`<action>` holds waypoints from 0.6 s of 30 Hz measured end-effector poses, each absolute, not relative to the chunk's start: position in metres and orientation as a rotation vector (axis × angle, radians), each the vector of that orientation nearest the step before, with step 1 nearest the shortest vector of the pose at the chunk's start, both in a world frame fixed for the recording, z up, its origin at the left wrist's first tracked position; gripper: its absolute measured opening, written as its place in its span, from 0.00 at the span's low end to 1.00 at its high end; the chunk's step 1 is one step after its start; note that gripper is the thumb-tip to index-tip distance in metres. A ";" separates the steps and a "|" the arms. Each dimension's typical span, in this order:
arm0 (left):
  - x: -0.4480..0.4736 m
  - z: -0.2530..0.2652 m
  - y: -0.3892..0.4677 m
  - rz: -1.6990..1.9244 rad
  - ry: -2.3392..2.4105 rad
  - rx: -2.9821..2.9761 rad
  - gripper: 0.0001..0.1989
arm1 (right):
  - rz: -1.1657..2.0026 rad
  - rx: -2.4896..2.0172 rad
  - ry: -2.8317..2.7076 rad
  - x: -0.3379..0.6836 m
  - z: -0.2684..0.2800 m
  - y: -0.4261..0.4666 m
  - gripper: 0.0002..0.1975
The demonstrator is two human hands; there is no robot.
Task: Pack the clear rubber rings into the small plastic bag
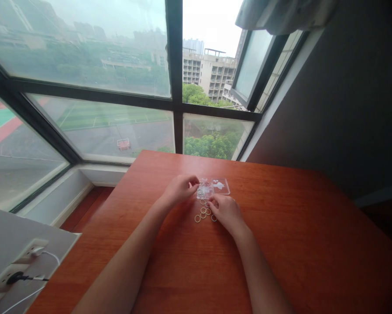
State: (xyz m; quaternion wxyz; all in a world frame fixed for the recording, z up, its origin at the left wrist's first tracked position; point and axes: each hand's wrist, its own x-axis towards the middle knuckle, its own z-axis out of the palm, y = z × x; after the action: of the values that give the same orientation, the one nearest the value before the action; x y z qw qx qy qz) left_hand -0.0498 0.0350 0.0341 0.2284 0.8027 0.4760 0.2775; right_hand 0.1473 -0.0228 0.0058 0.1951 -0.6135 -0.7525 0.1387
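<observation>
L hand [180,189] & R hand [228,212] nr e/o, fingers [213,206] bent, arms [132,253] fwd

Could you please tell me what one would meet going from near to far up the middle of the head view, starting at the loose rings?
Loose rings → clear case → window frame → trees → buildings. The hands overlap this stretch, so I left them out.
</observation>
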 end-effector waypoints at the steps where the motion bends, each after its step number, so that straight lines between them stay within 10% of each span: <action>1: -0.049 0.035 0.035 0.763 1.310 2.208 0.08 | 0.357 -1.745 -2.140 0.146 0.005 -0.023 0.06; 18: -0.049 0.036 0.034 0.746 1.267 2.188 0.08 | 0.358 -1.856 -2.107 0.148 0.009 -0.024 0.05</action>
State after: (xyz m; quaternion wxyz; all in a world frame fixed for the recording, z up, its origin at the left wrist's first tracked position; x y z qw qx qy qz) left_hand -0.0487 0.0337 0.0356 0.2501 0.8036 0.4655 0.2739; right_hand 0.1485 -0.0239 0.0091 0.1548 -0.6477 -0.7355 0.1248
